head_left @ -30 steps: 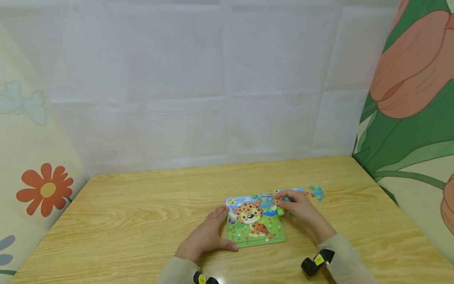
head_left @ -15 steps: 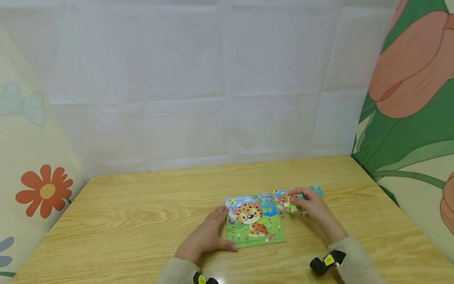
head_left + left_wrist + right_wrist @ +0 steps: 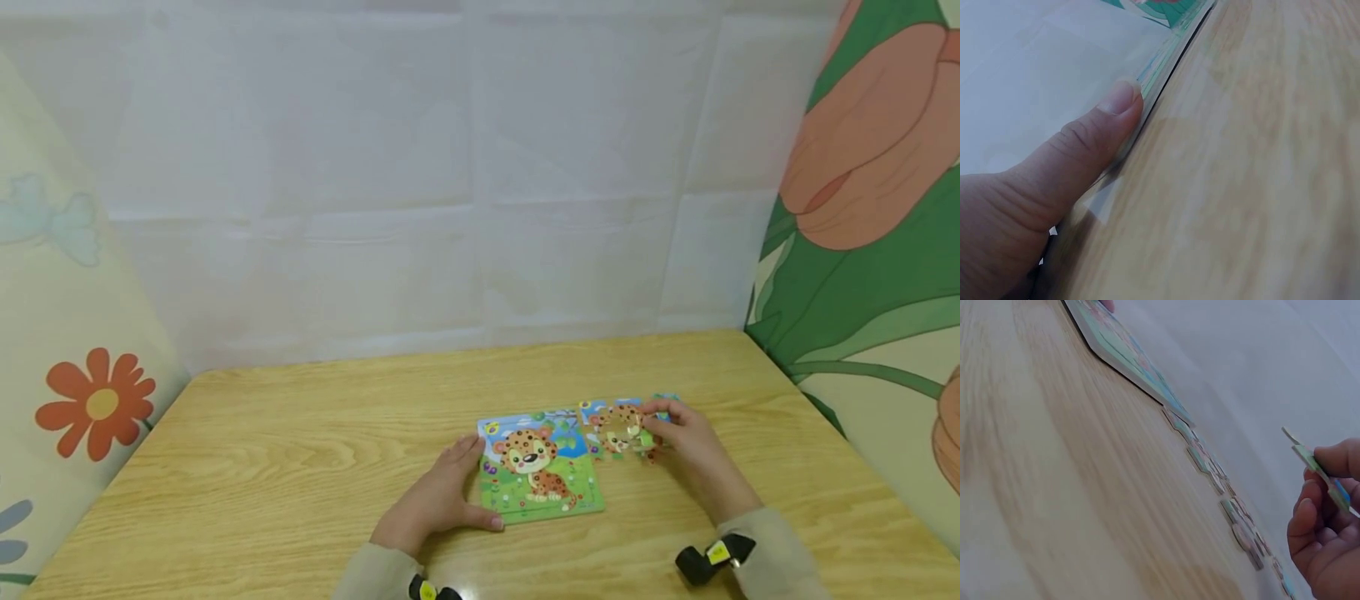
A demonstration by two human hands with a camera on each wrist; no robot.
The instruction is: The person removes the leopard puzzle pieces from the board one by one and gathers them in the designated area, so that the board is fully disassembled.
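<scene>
A puzzle board [image 3: 540, 471] with a spotted leopard cub on green grass lies flat on the table. My left hand [image 3: 438, 500] rests at its left side, the thumb [image 3: 1107, 112] touching the near edge and the other fingers along the left edge. My right hand [image 3: 697, 450] pinches a puzzle piece [image 3: 1311, 459] between thumb and fingers, raised above the table in the right wrist view. Below and to the left of that hand, loose puzzle pieces [image 3: 611, 421] lie close together against the board's right side, showing another cub's head; the hand partly hides them.
The wooden table [image 3: 300, 450] extends around the board. More blue and green pieces [image 3: 666, 397] lie beyond my right hand. A white cloth [image 3: 420, 250] hangs behind the table, with flower-patterned panels [image 3: 862, 250] at the sides.
My right hand has moved right from the board's upper right corner, carrying the puzzle piece over the loose pieces and uncovering more of them. My left hand and the board have stayed put.
</scene>
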